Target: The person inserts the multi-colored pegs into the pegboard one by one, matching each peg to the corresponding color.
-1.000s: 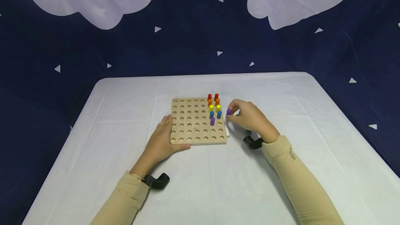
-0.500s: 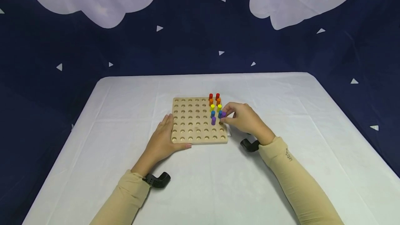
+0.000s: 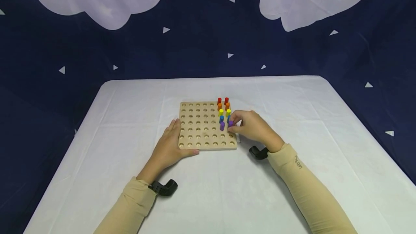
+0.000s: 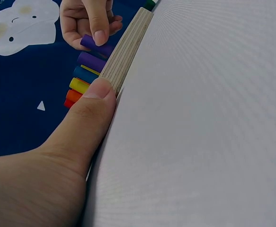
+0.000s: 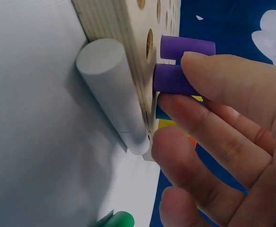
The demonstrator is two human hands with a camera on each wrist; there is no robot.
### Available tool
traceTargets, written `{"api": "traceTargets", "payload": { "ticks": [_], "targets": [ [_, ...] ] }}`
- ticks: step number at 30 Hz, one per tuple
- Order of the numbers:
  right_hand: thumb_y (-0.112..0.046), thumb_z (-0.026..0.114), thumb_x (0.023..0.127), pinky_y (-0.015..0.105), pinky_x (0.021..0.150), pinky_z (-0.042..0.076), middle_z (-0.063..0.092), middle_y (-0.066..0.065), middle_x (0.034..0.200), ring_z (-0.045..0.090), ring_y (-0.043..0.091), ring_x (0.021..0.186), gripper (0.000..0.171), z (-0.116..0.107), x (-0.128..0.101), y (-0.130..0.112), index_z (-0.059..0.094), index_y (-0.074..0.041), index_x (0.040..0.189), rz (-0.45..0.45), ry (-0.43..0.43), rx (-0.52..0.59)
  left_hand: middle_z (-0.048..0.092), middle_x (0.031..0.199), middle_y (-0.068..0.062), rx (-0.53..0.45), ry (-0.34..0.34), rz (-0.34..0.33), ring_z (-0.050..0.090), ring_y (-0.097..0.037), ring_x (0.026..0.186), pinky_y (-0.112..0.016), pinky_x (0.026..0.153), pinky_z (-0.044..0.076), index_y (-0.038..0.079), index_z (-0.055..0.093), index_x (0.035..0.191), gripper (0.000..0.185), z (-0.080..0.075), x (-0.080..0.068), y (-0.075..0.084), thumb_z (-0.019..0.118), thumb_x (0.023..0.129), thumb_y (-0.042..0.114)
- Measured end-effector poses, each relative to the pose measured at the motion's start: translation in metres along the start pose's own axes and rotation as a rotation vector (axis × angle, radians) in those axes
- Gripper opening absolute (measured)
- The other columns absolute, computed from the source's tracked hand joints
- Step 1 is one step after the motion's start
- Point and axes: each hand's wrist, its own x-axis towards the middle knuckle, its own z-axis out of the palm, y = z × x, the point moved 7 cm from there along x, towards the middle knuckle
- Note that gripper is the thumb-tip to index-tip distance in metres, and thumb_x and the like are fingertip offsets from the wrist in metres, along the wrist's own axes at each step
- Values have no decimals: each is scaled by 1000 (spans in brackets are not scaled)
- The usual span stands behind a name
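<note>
At the centre of the head view, the right hand [image 3: 251,127] has its grip pinched round a purple peg [image 3: 230,123], thumb and forefinger closed on its upper part, at the right-hand column of the wooden pegboard [image 3: 201,136]. The peg stands beside a second purple peg [image 3: 222,126], just below the blue pegs [image 3: 221,118], yellow pegs [image 3: 221,111], orange pegs [image 3: 220,106] and red pegs [image 3: 219,100], which run in pairs toward the top of the board. The left hand [image 3: 169,147] lies flat on the tabletop [image 3: 130,111] with straight fingers against the board's left edge, thumb along its lower edge, holding nothing.

The held peg looks like a short, rigid cylinder of painted wood: light, hard, smooth enough to roll, not fragile. Its bare upper half is the natural place to pinch it, which leaves the lower end clear for the hole.

The right wrist view shows what the head view cannot: the peg's [image 5: 173,79] end at the board face, seemingly part way into a hole, though its depth is hard to judge. It also shows a white cylinder [image 5: 111,90] lying against the board's edge and a green peg [image 5: 119,220] at the bottom of the frame. The left wrist view shows the left thumb [image 4: 88,111] pressed on the board's edge [image 4: 126,47].
</note>
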Motion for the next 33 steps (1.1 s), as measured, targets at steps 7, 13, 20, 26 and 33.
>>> {"api": "traceTargets", "payload": {
  "ticks": [7, 13, 20, 26, 33],
  "targets": [
    [-23, 81, 83, 29, 59, 47, 72, -1, 92, 56, 15, 66, 17, -1, -1, -1, 68, -18, 93, 1, 4, -11, 12, 166, -20, 0, 3, 5, 11, -33, 155, -50, 126, 15, -3, 11, 157, 136, 0, 0, 0, 80, 65, 70],
    [-21, 80, 84, 29, 58, 46, 71, -3, 91, 55, 14, 65, 14, 2, -1, -1, 68, -19, 90, -2, -17, -25, 11, 166, -19, -1, -1, -2, 10, -32, 155, -49, 126, 14, -2, 10, 158, 138, 1, 0, -1, 79, 64, 73],
    [-22, 81, 82, 27, 57, 43, 69, -6, 85, 52, 13, 63, 14, 3, -1, -2, 70, -20, 89, -17, 2, -68, 11, 166, -18, 0, 2, -7, 11, -33, 155, -51, 126, 16, -2, 10, 158, 139, 0, -1, 0, 79, 63, 73],
    [-30, 83, 81, 28, 60, 46, 72, -7, 89, 56, 13, 68, 21, -3, -1, -3, 73, -19, 95, -2, 5, -93, 11, 166, -20, -2, 0, -7, 11, -34, 155, -51, 126, 16, -3, 10, 157, 137, -1, -1, 1, 80, 65, 70],
    [-38, 64, 97, 31, 61, 48, 73, -2, 101, 58, 17, 72, 24, -28, -5, 0, 74, -19, 107, 27, 91, -152, 11, 166, -20, -4, -4, -2, 10, -33, 155, -49, 126, 14, -4, 10, 157, 136, 0, -1, 1, 79, 66, 70]
  ]
}}
